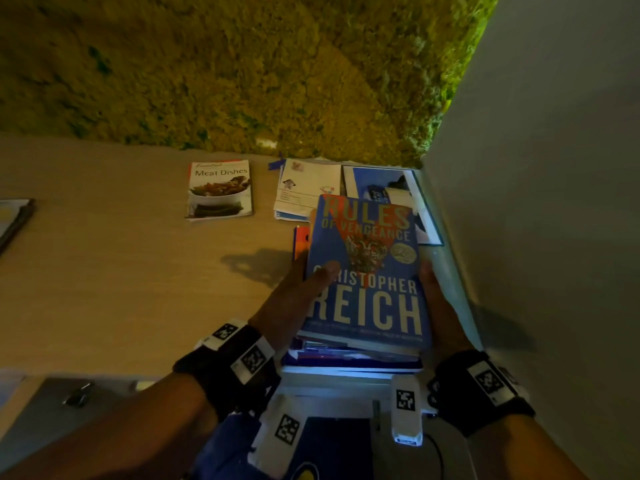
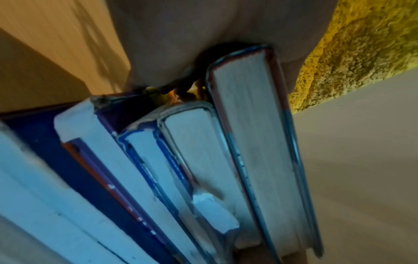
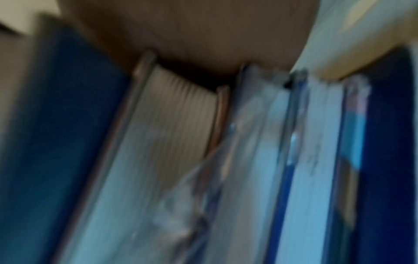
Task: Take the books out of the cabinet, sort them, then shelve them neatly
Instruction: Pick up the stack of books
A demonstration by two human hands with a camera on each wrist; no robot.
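Note:
A stack of several books point(image 1: 353, 355) is held between both hands at lower centre, topped by a blue "Rules of Vengeance" book point(image 1: 367, 268). My left hand point(image 1: 298, 292) grips the stack's left side, thumb lying on the top cover. My right hand point(image 1: 440, 299) clasps the right side, thumb at the cover's edge. In the left wrist view the stack's page edges point(image 2: 253, 142) fill the frame. The right wrist view shows the same page edges point(image 3: 172, 135), blurred.
On the beige surface point(image 1: 104, 271) lie a "Meat Dishes" cookbook point(image 1: 220, 189), a white booklet point(image 1: 306, 188) and a blue-and-white book point(image 1: 391, 188) partly under the stack. A grey wall point(image 1: 540, 202) stands close on the right. A moss-like panel point(image 1: 242, 71) runs behind. A dark item point(image 1: 14, 220) sits far left.

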